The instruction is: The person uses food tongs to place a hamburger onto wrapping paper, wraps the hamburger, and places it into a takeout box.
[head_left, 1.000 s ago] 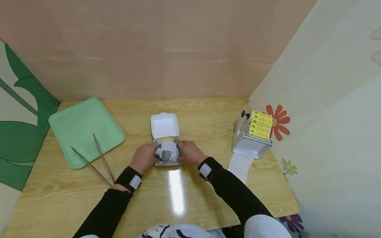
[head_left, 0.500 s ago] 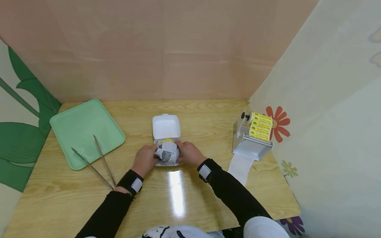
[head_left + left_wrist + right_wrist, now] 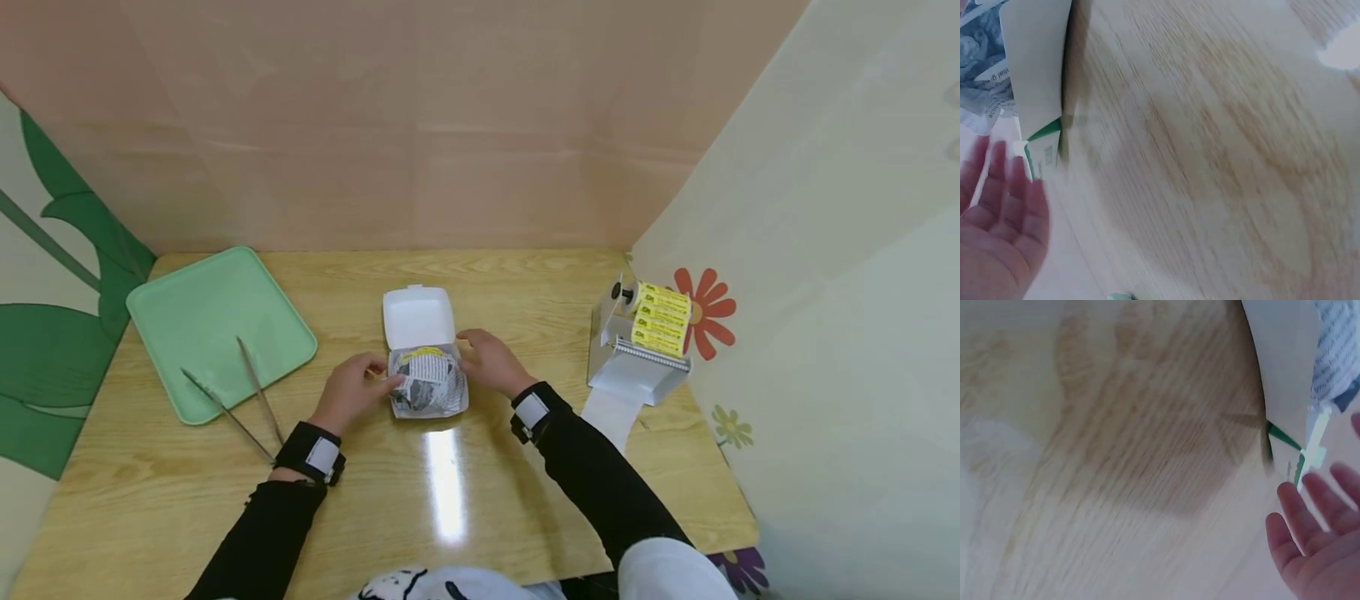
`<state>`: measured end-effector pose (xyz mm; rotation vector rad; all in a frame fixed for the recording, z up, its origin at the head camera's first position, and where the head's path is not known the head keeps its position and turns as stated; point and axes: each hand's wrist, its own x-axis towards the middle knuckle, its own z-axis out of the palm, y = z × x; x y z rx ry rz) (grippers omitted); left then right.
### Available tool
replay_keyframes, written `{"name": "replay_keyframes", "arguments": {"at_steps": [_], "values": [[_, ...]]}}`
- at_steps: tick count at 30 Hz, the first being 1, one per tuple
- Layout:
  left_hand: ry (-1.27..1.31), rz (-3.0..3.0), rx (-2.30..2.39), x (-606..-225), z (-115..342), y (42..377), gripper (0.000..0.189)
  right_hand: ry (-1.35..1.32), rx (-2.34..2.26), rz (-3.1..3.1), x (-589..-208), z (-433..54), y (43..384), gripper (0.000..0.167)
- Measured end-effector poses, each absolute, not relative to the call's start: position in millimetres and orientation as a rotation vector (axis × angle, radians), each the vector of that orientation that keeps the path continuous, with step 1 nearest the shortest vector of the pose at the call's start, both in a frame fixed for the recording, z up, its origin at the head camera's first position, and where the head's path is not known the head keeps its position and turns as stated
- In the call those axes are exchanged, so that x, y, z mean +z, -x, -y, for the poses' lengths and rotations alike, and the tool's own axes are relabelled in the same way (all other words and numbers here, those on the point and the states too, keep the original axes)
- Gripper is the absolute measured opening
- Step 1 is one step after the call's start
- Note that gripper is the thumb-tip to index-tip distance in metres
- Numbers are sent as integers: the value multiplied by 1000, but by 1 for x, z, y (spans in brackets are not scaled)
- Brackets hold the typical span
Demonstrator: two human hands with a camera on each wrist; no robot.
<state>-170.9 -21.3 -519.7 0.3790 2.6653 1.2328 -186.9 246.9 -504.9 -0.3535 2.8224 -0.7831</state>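
A small white clamshell box (image 3: 418, 315) stands on the table with its lid tipped back. Inside its base lies a bundle wrapped in printed paper (image 3: 427, 382), with a yellow sticker at its far side. My left hand (image 3: 352, 390) is at the box's left side, thumb and fingers spread, the fingertips near the wrapper; whether they touch it I cannot tell. On the other side, my right hand (image 3: 491, 364) is by the box's right edge with loosely bent fingers. Both wrist views show fingers extended beside the box's outer wall (image 3: 1038, 56), gripping nothing.
At the left lies a green tray (image 3: 225, 308) with metal tongs (image 3: 258, 392) resting across its near edge. To the right stands a label dispenser (image 3: 637, 367) with a yellow label roll (image 3: 662, 319) and a white backing strip hanging out. Walls bound the table's back and right.
Both hands have let go of the wrapped bundle and drawn apart to the box's sides. The bundle now lies in the box. Tray, tongs and dispenser have not moved.
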Motion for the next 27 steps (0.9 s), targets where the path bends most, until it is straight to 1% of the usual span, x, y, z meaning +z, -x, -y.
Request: {"name": "replay_keyframes", "arguments": {"at_steps": [3,7,11,22,26,27], "values": [[-394,-2610,1320,-523,19,171,33,177,-1009,-2746,-507,-247,194,50],[-452,-2590,1325,-524,11,172,30,27,-1210,-2567,-509,-245,201,56],[-455,-2629,1263,-521,1,174,30,-10,-1225,-2452,-508,-239,202,62],[-445,-2810,1070,-509,-14,174,12,6,-1131,-2471,-510,-237,201,63],[-426,-2822,1069,-508,-16,173,18,5,-1115,-2492,-511,-238,202,63],[-429,-2833,1073,-508,-16,172,18,0,-1110,-2492,-511,-238,202,63]]}}
